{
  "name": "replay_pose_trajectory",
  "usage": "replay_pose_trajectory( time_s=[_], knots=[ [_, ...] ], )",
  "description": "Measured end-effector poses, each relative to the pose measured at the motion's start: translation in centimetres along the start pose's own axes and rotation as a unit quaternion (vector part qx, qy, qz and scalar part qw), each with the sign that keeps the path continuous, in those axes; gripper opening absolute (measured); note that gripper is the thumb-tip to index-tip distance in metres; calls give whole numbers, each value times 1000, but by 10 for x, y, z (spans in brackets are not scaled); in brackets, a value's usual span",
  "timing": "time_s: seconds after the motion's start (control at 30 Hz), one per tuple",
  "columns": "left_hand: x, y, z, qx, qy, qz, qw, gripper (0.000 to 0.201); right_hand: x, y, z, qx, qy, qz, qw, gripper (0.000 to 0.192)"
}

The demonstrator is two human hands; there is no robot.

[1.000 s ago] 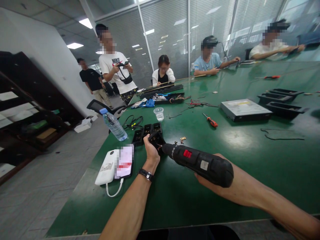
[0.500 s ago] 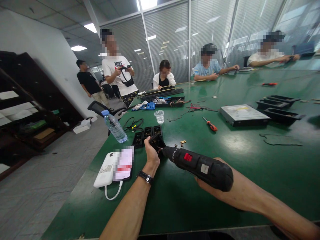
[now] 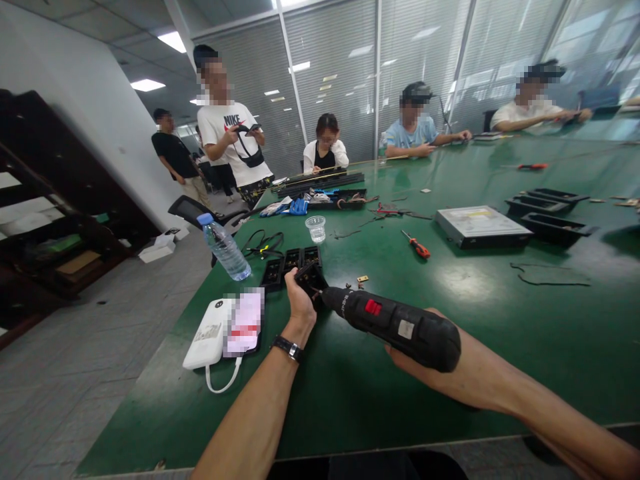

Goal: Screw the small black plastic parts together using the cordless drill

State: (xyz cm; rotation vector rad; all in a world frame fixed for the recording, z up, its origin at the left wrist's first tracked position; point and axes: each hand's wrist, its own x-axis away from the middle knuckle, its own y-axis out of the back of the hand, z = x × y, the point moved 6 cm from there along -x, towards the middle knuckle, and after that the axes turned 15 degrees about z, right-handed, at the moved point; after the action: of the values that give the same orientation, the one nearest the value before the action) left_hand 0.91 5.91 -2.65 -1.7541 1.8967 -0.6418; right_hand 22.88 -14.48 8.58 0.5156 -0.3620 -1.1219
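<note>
My right hand (image 3: 425, 363) is wrapped round the grip of a black cordless drill (image 3: 390, 327) with a red switch on top; the drill body hides most of the fingers. Its bit points left into a small black plastic box (image 3: 311, 279), which my left hand (image 3: 301, 300) grips from the near left side, tilted. Whether the bit touches a screw inside I cannot make out. Just behind the box stand several similar black boxes (image 3: 294, 259) with small brass-coloured parts in them. A small brass plate (image 3: 363, 279) and a few tiny pieces lie right of the drill's tip.
On the green table (image 3: 380, 420), a white power bank (image 3: 210, 333) and phone (image 3: 245, 323) lie left, near a water bottle (image 3: 225, 247). Beyond are a plastic cup (image 3: 316, 230), a screwdriver (image 3: 416, 245), a metal drive (image 3: 483, 227) and black trays (image 3: 553, 227). Several people are around the far side.
The camera view has shifted slightly. The drill and the black box stay together in my hands, in nearly the same pose.
</note>
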Motion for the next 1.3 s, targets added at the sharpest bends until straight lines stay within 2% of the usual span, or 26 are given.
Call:
replay_pose_trajectory(
  time_s=[0.2,0.6,0.7,0.87,1.1,1.2,1.3],
  knots=[
    [-1,1,0,8,-5,-4,1000,42,-1,0,2,1,-15,-2,1000,22],
    [-6,5,0,4,-14,6,1000,42,-3,1,4,21,19,-1,1000,12],
    [-7,4,-1,-2,-11,21,1000,42,-3,1,1,21,16,-3,1000,13],
    [-4,4,-5,-9,-17,13,1000,42,-3,1,-1,21,19,-3,1000,15],
    [-4,3,-5,4,5,21,1000,38,1,2,10,5,2,-4,1000,28],
    [-3,0,-7,0,4,13,1000,39,1,3,10,7,-8,-5,1000,26],
    [0,-4,-9,-9,1,4,1000,38,-1,2,10,12,9,16,1000,21]
  ],
)
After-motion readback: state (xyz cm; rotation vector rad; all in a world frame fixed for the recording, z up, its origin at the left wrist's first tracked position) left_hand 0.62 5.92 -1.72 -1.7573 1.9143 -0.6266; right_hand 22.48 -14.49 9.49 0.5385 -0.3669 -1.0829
